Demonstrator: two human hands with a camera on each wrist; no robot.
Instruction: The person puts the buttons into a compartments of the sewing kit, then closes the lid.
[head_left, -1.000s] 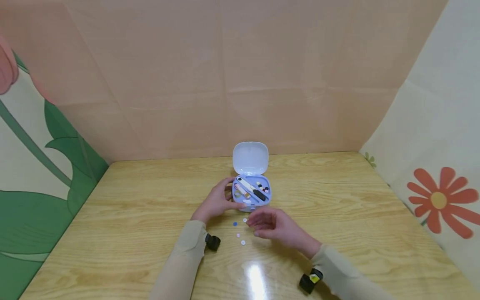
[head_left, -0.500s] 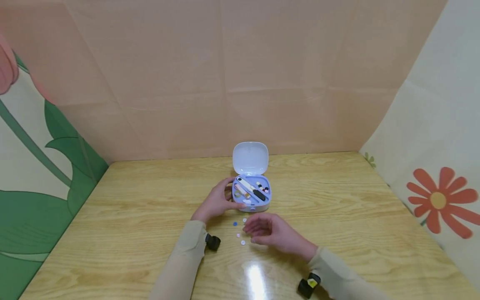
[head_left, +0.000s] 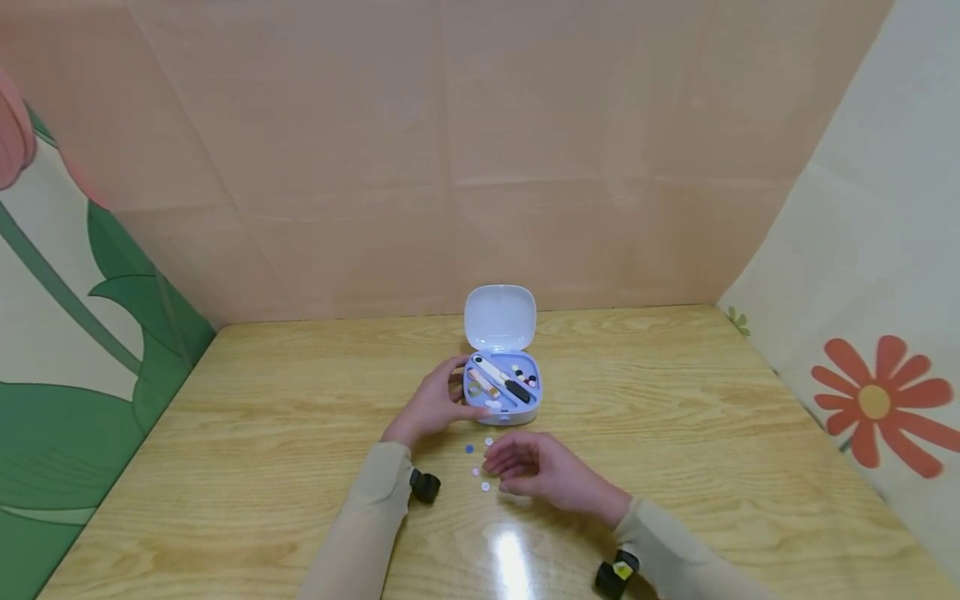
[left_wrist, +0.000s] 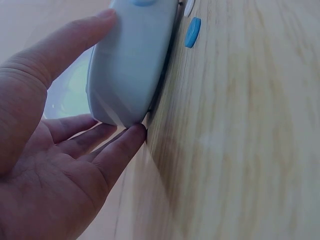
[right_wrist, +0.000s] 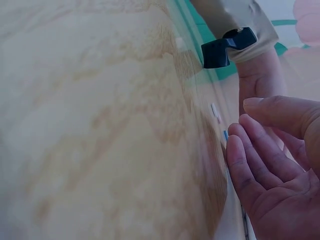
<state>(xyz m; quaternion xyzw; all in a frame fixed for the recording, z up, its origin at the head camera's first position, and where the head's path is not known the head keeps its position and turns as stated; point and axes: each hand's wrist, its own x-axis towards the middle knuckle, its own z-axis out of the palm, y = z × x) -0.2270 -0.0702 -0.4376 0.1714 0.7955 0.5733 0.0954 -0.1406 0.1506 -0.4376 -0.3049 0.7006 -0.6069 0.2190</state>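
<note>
A small lilac sewing box (head_left: 519, 417) stands on the table with its white lid (head_left: 500, 318) raised. My left hand (head_left: 433, 406) grips it, thumb on the front edge and fingers against the left side. In the left wrist view, fingertips touch the wall of the box near the table. Several loose buttons lie in front: a blue button (head_left: 469, 449), a pink button (head_left: 476, 472), and white ones, including a white button (head_left: 485, 487). My right hand (head_left: 553, 471) hovers just right of them, fingers loosely bent. Nothing shows between its thumb and fingers in the right wrist view.
Inside the box lie a white tool with a black end (head_left: 517, 390), a small group of buttons (head_left: 526, 377) in the right compartment, and small items at the left. The wooden table (head_left: 315, 375) meets a draped wall (head_left: 450, 167) just behind the lid.
My right hand has drawn back from the front of the box toward the near side, beside the loose buttons. My left hand and the box have stayed in place.
</note>
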